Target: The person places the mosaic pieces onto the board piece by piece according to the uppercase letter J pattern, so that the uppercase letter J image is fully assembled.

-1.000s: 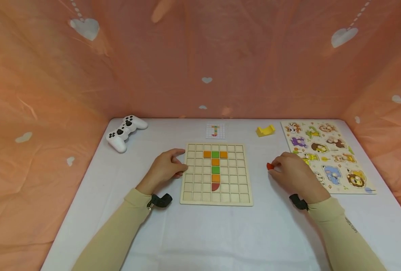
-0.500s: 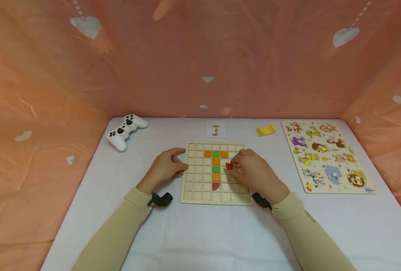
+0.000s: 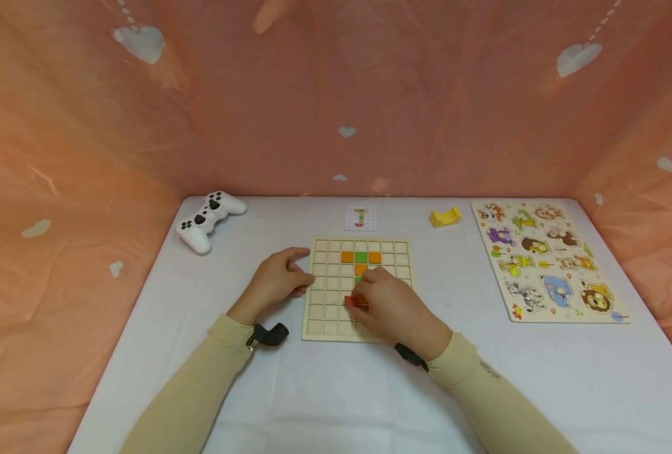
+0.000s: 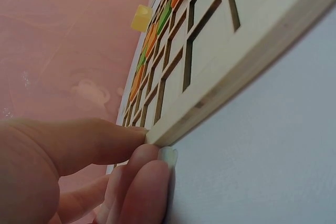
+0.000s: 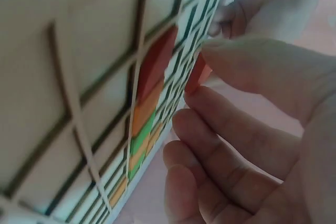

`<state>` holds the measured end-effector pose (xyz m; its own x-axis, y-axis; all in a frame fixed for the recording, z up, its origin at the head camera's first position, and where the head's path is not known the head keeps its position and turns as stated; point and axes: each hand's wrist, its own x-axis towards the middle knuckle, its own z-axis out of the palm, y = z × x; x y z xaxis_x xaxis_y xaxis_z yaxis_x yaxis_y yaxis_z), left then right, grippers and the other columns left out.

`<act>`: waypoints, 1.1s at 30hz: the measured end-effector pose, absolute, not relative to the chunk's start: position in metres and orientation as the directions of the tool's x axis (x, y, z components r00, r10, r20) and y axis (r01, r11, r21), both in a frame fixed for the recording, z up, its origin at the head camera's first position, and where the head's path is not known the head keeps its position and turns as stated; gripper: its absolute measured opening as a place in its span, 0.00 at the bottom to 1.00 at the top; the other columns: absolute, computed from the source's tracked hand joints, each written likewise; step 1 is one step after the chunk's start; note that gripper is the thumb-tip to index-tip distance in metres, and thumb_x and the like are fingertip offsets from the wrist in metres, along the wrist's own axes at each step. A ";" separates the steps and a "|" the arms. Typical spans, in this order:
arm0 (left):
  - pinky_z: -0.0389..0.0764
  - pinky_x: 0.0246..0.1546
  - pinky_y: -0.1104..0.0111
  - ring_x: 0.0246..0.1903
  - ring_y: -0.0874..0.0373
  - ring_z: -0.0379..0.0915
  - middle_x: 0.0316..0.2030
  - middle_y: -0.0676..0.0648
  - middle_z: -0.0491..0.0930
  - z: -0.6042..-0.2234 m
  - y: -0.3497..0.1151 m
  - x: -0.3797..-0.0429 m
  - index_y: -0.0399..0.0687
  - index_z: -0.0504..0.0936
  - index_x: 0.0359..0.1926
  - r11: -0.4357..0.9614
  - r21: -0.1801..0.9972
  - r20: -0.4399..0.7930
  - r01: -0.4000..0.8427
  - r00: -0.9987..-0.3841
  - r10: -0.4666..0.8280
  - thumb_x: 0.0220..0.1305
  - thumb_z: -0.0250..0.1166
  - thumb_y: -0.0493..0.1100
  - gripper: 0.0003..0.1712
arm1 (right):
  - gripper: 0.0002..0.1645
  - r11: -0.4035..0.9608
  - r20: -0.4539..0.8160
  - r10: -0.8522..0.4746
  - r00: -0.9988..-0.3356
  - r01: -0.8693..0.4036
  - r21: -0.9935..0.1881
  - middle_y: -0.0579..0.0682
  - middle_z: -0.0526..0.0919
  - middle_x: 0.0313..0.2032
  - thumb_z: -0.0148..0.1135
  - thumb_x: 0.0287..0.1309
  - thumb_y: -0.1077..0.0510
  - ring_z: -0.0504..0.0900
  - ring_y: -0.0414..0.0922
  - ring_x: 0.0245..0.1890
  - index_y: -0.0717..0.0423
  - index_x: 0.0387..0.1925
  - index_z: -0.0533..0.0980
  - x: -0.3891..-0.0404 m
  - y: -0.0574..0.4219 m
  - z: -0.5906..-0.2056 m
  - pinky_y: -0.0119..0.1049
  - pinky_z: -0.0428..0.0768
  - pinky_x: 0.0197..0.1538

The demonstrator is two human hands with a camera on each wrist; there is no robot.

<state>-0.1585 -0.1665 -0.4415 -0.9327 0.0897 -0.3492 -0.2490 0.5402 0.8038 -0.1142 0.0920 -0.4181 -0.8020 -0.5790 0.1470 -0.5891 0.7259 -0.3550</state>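
Note:
A square wooden grid board [image 3: 321,335] lies on the table with orange and green square tiles set in a T shape. My left hand [image 3: 276,274] holds its left edge, the thumb at the rim and curled fingers against the side in the left wrist view. Between thumb and forefinger, my right hand [image 3: 389,309] pinches a small red piece [image 5: 197,73] over the lower middle of the board. In the right wrist view a red quarter-round tile [image 5: 156,66] sits in the grid below the orange and green ones. The right hand hides part of this column in the head view.
Behind the board lies a small pattern card [image 3: 361,218]. A yellow holder [image 3: 445,217] stands right of it. An animal puzzle board [image 3: 551,261] lies at the right, and a white game controller [image 3: 210,221] at the back left.
My right hand has carried the red piece leftward from the table on the right to over the board's lower middle. The left hand stays at the board's edge.

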 end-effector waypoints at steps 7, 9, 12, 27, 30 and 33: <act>0.89 0.34 0.69 0.28 0.58 0.83 0.36 0.45 0.88 -0.442 -0.167 -0.158 0.50 0.74 0.76 0.529 0.812 -0.343 -0.244 -0.935 0.095 0.66 0.75 0.40 0.39 | 0.11 0.696 0.167 -0.609 -0.775 -0.624 -0.355 0.41 0.77 0.29 0.75 0.66 0.54 0.74 0.40 0.35 0.50 0.27 0.85 -0.110 0.085 -0.425 0.29 0.78 0.33; 0.89 0.34 0.69 0.28 0.59 0.84 0.36 0.45 0.88 -0.443 -0.167 -0.158 0.50 0.74 0.76 0.527 0.816 -0.336 -0.237 -0.937 0.100 0.66 0.75 0.40 0.39 | 0.10 0.696 0.167 -0.616 -0.770 -0.631 -0.343 0.41 0.78 0.30 0.75 0.65 0.55 0.75 0.41 0.35 0.50 0.27 0.86 -0.110 0.084 -0.426 0.30 0.79 0.34; 0.89 0.34 0.69 0.28 0.59 0.84 0.35 0.45 0.88 -0.444 -0.168 -0.158 0.50 0.75 0.76 0.524 0.820 -0.328 -0.230 -0.939 0.103 0.66 0.75 0.39 0.39 | 0.09 0.695 0.169 -0.622 -0.764 -0.639 -0.330 0.43 0.79 0.30 0.75 0.64 0.56 0.77 0.42 0.36 0.51 0.28 0.86 -0.109 0.083 -0.427 0.31 0.81 0.35; 0.90 0.35 0.68 0.29 0.58 0.84 0.37 0.44 0.88 -0.443 -0.167 -0.157 0.51 0.74 0.77 0.517 0.823 -0.332 -0.235 -0.938 0.102 0.66 0.75 0.39 0.39 | 0.08 0.698 0.162 -0.627 -0.762 -0.642 -0.318 0.42 0.79 0.30 0.75 0.64 0.56 0.76 0.42 0.36 0.51 0.29 0.87 -0.109 0.085 -0.428 0.31 0.81 0.36; 0.90 0.36 0.68 0.29 0.58 0.84 0.37 0.44 0.88 -0.443 -0.168 -0.157 0.51 0.74 0.77 0.519 0.823 -0.332 -0.233 -0.937 0.106 0.66 0.75 0.39 0.39 | 0.06 0.701 0.146 -0.627 -0.765 -0.636 -0.324 0.43 0.80 0.31 0.77 0.62 0.56 0.77 0.42 0.37 0.51 0.30 0.87 -0.109 0.086 -0.427 0.31 0.82 0.37; 0.90 0.35 0.68 0.29 0.58 0.84 0.37 0.45 0.88 -0.443 -0.167 -0.158 0.51 0.74 0.77 0.520 0.822 -0.332 -0.232 -0.937 0.107 0.66 0.75 0.39 0.39 | 0.05 0.704 0.130 -0.627 -0.768 -0.630 -0.328 0.44 0.80 0.33 0.78 0.61 0.57 0.77 0.42 0.38 0.51 0.32 0.88 -0.108 0.086 -0.427 0.32 0.82 0.38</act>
<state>-0.1579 -0.1674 -0.4434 -0.9371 0.1067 -0.3322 -0.2321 0.5203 0.8218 -0.1084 0.0860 -0.4265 -0.7682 -0.6269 0.1299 -0.6299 0.7038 -0.3284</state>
